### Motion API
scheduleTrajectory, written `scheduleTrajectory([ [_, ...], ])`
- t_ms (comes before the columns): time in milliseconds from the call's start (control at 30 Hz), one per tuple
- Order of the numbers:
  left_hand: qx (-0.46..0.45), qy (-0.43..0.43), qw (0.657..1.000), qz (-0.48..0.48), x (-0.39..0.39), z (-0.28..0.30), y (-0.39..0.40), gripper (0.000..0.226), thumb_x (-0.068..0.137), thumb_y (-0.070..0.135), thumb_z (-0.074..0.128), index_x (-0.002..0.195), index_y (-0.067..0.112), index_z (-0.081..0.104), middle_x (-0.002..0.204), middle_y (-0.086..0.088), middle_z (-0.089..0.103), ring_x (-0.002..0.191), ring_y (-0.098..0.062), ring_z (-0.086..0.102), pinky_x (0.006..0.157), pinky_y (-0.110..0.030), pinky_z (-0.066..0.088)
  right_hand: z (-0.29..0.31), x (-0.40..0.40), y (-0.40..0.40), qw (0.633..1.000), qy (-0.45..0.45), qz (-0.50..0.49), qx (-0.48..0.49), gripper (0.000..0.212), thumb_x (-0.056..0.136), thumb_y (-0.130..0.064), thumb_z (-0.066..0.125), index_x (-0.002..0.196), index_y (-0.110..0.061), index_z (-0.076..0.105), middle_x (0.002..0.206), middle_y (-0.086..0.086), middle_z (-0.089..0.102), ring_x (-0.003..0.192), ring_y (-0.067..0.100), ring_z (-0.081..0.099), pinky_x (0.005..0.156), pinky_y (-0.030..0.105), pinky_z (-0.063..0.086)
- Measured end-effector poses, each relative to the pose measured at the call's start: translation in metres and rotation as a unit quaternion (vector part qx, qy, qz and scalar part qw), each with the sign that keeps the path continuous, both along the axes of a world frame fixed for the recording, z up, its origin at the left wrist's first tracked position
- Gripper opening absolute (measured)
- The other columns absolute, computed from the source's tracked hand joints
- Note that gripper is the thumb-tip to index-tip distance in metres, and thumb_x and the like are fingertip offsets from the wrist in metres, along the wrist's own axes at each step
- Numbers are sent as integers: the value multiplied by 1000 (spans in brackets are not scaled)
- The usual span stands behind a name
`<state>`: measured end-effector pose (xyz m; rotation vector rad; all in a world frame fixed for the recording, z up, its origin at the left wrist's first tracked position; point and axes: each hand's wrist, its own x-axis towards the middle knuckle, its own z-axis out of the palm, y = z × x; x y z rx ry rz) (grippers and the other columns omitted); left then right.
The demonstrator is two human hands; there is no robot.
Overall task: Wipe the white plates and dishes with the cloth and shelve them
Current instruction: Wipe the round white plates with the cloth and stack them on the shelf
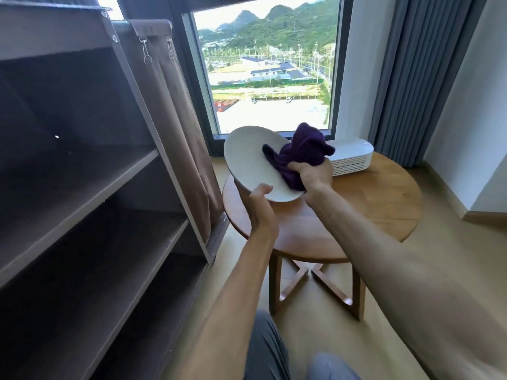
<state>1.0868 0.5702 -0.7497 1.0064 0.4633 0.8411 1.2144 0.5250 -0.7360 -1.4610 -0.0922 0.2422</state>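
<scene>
A white oval plate (248, 160) is held tilted above the round wooden table (365, 207). My left hand (260, 198) grips its near rim, thumb on the face. My right hand (312, 174) grips a bunched purple cloth (299, 152) that lies against the plate's right side. A stack of white rectangular dishes (352, 157) sits at the table's far edge, behind the cloth.
A brown fabric shelf unit (90, 187) with several bare shelves stands at the left, its curtain (175, 111) pulled aside. A window is behind the table, grey drapes (411, 78) to the right. Light wood floor lies around the table.
</scene>
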Motion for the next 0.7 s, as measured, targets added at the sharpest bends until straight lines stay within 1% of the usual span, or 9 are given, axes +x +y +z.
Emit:
scheduleTrajectory([
  [67,-23,-1,1000,15,2,-4,9,77,61,12,59,138,11,57,133,-23,63,123,-46,58,107,-67,44,3,3,-2,996,-44,14,-82,65,64,-26,92,118,-16,56,107,-5,64,108,25,64,89,35,53],
  [133,15,17,1000,9,-2,-11,16,70,63,15,58,134,12,60,128,-21,65,120,-43,60,104,-65,48,7,10,-5,977,-116,28,-175,83,66,-31,91,134,-15,46,121,3,56,116,29,57,91,31,45],
  [200,77,23,997,-16,-5,-15,19,65,70,17,59,135,13,58,124,-19,67,115,-37,64,96,-55,57,11,9,-5,958,-194,27,-212,95,68,-28,88,148,-20,36,132,14,47,113,31,52,92,30,40],
  [267,123,24,991,-46,-4,-12,21,58,82,21,59,139,14,55,122,-15,68,110,-31,67,87,-41,60,16,1,0,939,-276,11,-204,100,73,-18,80,156,-26,25,133,18,43,106,31,50,89,31,40],
  [367,167,31,981,-96,2,0,23,56,93,35,51,146,17,48,127,-15,66,113,-30,66,87,-37,59,27,-12,8,919,-364,13,-151,85,73,-10,74,149,-19,37,132,19,49,110,37,53,87,37,47],
  [433,176,25,978,-111,5,4,27,54,98,40,46,146,16,48,129,-14,66,117,-32,65,93,-41,58,37,-21,10,917,-378,69,-106,73,71,-21,76,139,-19,49,129,13,53,111,32,54,91,46,52],
  [500,160,15,982,-103,7,9,29,53,100,43,44,144,13,52,128,-12,68,120,-30,64,99,-42,55,41,-30,10,909,-393,121,-65,62,71,-29,72,131,-18,59,127,10,55,111,27,56,94,48,52],
  [600,134,2,988,-74,8,15,23,57,95,58,43,139,23,57,132,-6,67,124,-20,63,105,-40,52,42,-44,9,914,-363,180,-1,40,79,-32,68,117,-21,68,116,6,63,104,21,62,96,47,52],
  [700,102,-29,993,-44,8,19,18,53,92,63,43,130,30,59,132,-4,67,121,-15,65,103,-36,53,45,-49,8,915,-332,230,7,18,86,-32,67,102,-28,74,100,1,72,97,21,67,94,48,53],
])
